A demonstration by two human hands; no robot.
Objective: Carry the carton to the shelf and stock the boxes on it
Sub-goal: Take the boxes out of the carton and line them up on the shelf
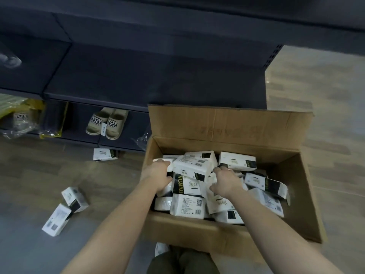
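Recording dark shelf (158, 80) standing beyond both hands, and open carton (227, 125) sitting on the floor (39, 175) around them. Noting left hand (158, 175) and right hand (225, 180) inside it, fingers curling onto boxes (187, 186) clamped between them; stray boxes (75, 198) lying left of the left hand.

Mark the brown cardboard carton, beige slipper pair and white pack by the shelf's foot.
Brown cardboard carton (227, 123): head view, rear flap.
Beige slipper pair (115, 123): head view, right slipper's strap.
White pack by shelf's foot (103, 154): head view, top face.
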